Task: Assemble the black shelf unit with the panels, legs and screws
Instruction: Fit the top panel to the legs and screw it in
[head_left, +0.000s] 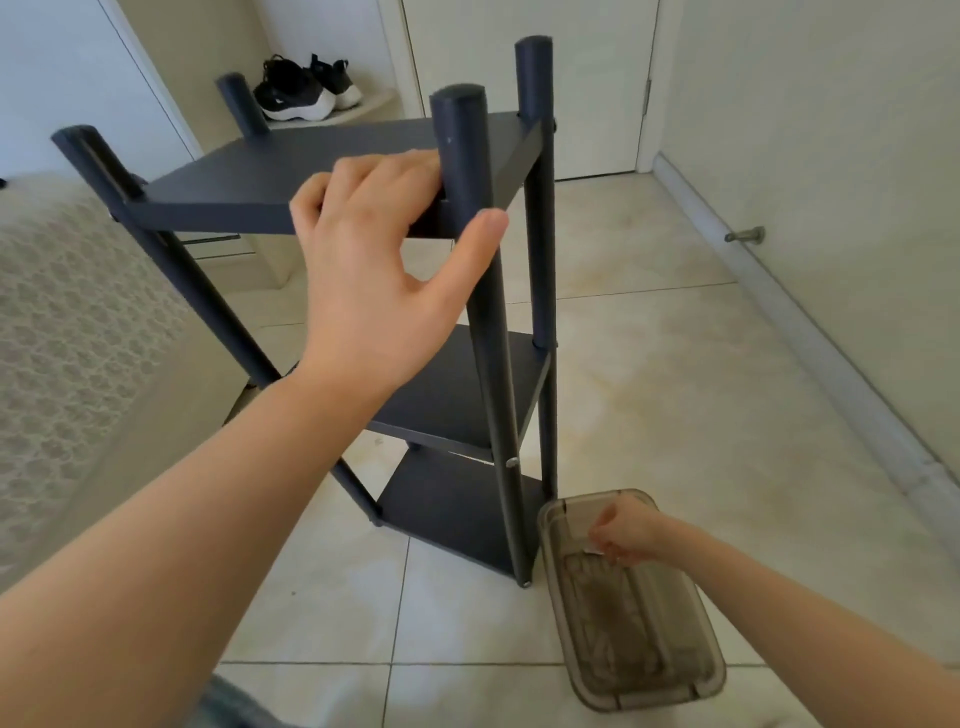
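Observation:
The black shelf unit (260, 176) stands upright on the tiled floor, with three panels between round black legs. My left hand (374, 249) holds the top panel's front edge next to the near right leg (462, 156), fingers over the panel and thumb out toward the leg. My right hand (623, 532) reaches down into a smoky transparent plastic box (644, 649) on the floor beside the unit's base, fingers curled and pinching something small and pale, which is too small to make out. A silver screw head (511, 461) shows on the near right leg.
A patterned light surface (78, 322) lies close on the left of the unit. Black-and-white shoes (306, 88) sit on a low ledge behind it. A white door and a wall with a metal door stopper (745, 236) are on the right. Tiled floor surrounds the box.

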